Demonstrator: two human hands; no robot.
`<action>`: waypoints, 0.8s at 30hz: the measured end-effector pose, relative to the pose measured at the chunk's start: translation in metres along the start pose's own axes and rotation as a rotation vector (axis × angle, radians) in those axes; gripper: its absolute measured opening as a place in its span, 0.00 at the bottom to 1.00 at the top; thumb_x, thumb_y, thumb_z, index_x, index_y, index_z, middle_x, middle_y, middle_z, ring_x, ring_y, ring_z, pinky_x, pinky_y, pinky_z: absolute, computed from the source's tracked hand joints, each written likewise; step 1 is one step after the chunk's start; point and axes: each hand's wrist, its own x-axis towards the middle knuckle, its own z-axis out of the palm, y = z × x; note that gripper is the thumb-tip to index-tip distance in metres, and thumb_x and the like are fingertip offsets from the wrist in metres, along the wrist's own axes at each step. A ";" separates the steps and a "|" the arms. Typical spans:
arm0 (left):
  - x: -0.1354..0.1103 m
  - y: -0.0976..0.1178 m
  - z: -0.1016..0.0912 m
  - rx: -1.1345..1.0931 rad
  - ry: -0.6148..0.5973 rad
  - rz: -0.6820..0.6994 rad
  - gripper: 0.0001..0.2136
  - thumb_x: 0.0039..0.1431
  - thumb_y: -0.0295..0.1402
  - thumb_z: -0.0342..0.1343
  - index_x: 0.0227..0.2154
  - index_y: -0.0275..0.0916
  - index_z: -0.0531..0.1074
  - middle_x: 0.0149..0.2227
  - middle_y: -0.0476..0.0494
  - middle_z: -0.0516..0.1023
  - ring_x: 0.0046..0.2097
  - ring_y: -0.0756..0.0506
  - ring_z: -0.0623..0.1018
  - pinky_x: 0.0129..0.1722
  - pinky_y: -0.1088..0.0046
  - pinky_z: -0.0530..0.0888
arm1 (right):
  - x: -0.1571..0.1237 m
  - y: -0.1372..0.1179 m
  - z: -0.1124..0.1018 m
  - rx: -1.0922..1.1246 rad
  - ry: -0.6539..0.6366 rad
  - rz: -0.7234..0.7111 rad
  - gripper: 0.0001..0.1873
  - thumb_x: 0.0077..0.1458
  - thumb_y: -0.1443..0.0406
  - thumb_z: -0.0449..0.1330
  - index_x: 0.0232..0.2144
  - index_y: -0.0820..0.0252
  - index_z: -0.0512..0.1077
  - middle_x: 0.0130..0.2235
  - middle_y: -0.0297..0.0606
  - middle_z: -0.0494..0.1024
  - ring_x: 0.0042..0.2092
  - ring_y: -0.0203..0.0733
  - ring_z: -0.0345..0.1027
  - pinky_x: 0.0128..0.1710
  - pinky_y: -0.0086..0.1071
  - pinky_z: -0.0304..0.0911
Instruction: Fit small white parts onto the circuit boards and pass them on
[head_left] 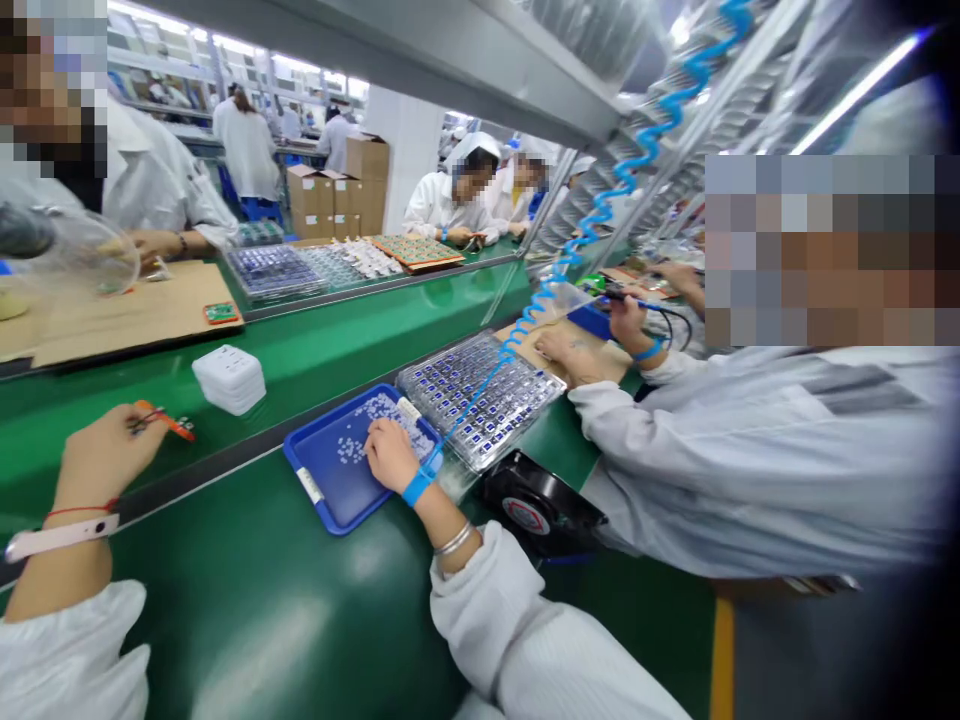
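The left hand [109, 452] is closed narrowly, its fingers pinching a small orange tool [169, 421], though the grip is hard to make out. The tool's long axis points right, toward the blue tray [319, 482] at the far edge of the green bench [225, 570]. The right hand [390, 455] lies open and palm-down on the tray's far corner, fingers over a scatter of tiny white parts [352, 448]. That hand is the nearer to the parts; the left is well off to their left. Just beyond the tray sits a clear tray [480, 400] of blue-marked parts, and a white block [229, 380] stands on the bench's far side. A co-worker's hands [577, 355] work to the right, under a blue coiled hose [600, 215].
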 end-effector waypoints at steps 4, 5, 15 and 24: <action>-0.061 0.023 -0.030 -0.080 -0.120 0.244 0.13 0.54 0.41 0.47 0.35 0.39 0.70 0.29 0.49 0.76 0.31 0.47 0.73 0.31 0.77 0.63 | 0.001 0.009 0.004 0.036 0.038 -0.056 0.11 0.53 0.73 0.48 0.27 0.63 0.70 0.41 0.47 0.71 0.45 0.45 0.61 0.47 0.40 0.57; -0.078 0.032 -0.033 -0.134 -0.150 0.326 0.12 0.54 0.40 0.48 0.34 0.39 0.70 0.29 0.49 0.75 0.30 0.48 0.72 0.31 0.77 0.63 | 0.002 0.012 0.006 0.058 0.066 -0.088 0.11 0.53 0.72 0.48 0.26 0.63 0.69 0.41 0.47 0.71 0.45 0.45 0.61 0.47 0.41 0.57; -0.137 0.033 0.026 -0.033 -0.173 0.753 0.10 0.62 0.30 0.45 0.37 0.40 0.72 0.37 0.44 0.75 0.39 0.46 0.71 0.38 0.69 0.63 | -0.015 -0.029 0.004 0.468 0.119 -0.329 0.06 0.54 0.66 0.52 0.26 0.59 0.65 0.39 0.44 0.68 0.46 0.44 0.63 0.48 0.43 0.59; -0.199 0.048 0.035 -0.151 0.037 0.471 0.13 0.59 0.39 0.50 0.40 0.36 0.67 0.41 0.39 0.72 0.43 0.41 0.70 0.42 0.64 0.65 | -0.062 -0.098 0.022 0.688 -0.143 -0.409 0.06 0.55 0.69 0.50 0.27 0.58 0.65 0.40 0.43 0.68 0.46 0.41 0.63 0.48 0.39 0.59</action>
